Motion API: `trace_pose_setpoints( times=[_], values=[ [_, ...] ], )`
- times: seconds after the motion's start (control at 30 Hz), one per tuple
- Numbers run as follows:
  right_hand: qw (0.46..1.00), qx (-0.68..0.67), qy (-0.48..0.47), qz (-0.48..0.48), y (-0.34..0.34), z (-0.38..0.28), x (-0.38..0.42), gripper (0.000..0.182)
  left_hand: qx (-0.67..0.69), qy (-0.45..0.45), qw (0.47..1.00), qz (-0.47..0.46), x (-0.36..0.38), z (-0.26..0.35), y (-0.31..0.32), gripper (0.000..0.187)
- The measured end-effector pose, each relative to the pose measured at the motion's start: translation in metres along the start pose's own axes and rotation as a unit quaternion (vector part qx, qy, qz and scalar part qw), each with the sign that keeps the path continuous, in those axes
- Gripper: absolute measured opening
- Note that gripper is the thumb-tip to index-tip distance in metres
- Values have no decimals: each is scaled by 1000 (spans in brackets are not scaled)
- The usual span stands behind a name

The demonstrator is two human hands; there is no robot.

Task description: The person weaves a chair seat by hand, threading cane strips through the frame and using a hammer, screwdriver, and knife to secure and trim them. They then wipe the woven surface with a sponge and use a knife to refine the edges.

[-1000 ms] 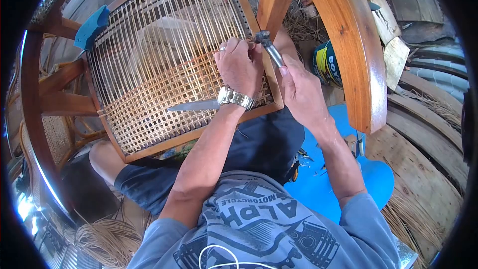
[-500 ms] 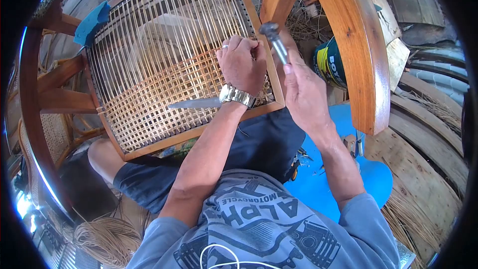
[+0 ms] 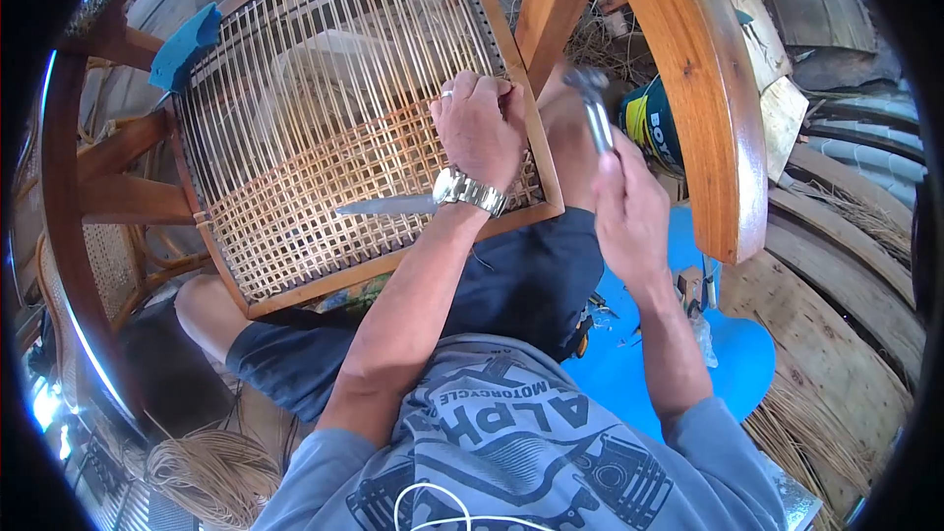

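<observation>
In the head view, my left hand is closed, fingers bent down by the right rail of a wooden frame; whatever they pinch is hidden. Woven cane fills the near part of the frame, while strands run in one direction across the far part. A flat grey blade lies over the weave, one end passing under my left wrist. My right hand grips a hammer, raised to the right of the frame and apart from it.
A curved wooden chair arm rises at the right. Behind it stands a dark green bucket. A blue seat or stool is at lower right. A blue cloth-like piece hangs on the frame's far left corner. Coiled cane lies lower left.
My right hand and the hammer have swung to the right, away from the frame's rail. My left hand has stayed nearly still at the rail.
</observation>
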State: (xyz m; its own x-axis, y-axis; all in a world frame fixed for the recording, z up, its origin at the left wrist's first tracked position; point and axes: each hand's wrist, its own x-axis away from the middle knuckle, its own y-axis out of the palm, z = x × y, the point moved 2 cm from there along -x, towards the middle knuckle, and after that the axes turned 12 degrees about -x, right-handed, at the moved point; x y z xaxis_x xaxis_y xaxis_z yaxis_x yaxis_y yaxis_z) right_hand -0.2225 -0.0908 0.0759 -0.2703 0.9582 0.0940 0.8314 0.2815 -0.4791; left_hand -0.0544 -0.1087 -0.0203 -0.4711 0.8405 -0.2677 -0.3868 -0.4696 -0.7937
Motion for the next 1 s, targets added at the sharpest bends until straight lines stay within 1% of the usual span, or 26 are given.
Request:
trace_pose_setpoints(
  times=[0.03,0.1,0.13,0.17,0.2,0.23,0.27,0.3,0.33,0.4,0.57,0.63,0.7,0.77,0.83,0.87,0.93,0.97,1.0],
  values=[
    [999,-16,29,29,-10,6,13,33,1,3,1000,-21,0,0,-3,17],
    [986,155,-33,52,-29,55,51,32,23,5,1000,-20,2,-3,-14,19],
    [988,140,-14,67,-35,76,73,27,43,6,999,-21,2,-6,-20,22],
    [989,125,7,82,-40,96,97,23,32,18,999,-25,1,-9,-28,24],
    [984,151,43,79,-47,121,125,22,31,19,999,-26,0,-14,-32,24],
    [978,177,79,76,-53,146,153,21,3,46,999,-13,-1,-19,-35,23],
    [972,191,111,76,-57,166,181,22,-25,72,997,0,-1,-22,-38,23],
    [966,203,143,77,-60,184,207,24,-35,91,995,-8,-3,-22,-41,23],
    [966,202,142,76,-61,197,228,24,-36,91,995,-8,-6,-24,-39,23],
    [945,240,213,63,-62,221,260,24,7,146,989,-33,-13,-25,-33,22],
    [938,252,225,70,-52,238,272,24,4,207,978,-35,-22,-14,-27,21],
    [922,262,281,53,-47,239,265,23,4,186,979,-79,-25,-17,-15,21],
    [924,276,261,50,-47,258,270,24,-29,265,963,-39,-23,-26,-2,20],
    [904,300,303,43,-49,257,270,23,24,218,976,-15,-20,-19,-2,20],
    [907,305,288,48,-55,254,271,25,24,203,978,-28,-19,-13,-2,21],
    [900,305,306,59,-56,255,272,25,37,214,975,-42,-17,-9,-1,21],
    [900,288,319,71,-55,259,274,25,-37,197,980,-19,-15,-7,-3,16],
    [899,285,323,75,-55,258,275,25,-36,202,978,-22,-16,-7,-1,16],
    [905,276,310,95,-52,259,275,26,-65,213,975,-8,-18,-9,0,16]
  ],
)
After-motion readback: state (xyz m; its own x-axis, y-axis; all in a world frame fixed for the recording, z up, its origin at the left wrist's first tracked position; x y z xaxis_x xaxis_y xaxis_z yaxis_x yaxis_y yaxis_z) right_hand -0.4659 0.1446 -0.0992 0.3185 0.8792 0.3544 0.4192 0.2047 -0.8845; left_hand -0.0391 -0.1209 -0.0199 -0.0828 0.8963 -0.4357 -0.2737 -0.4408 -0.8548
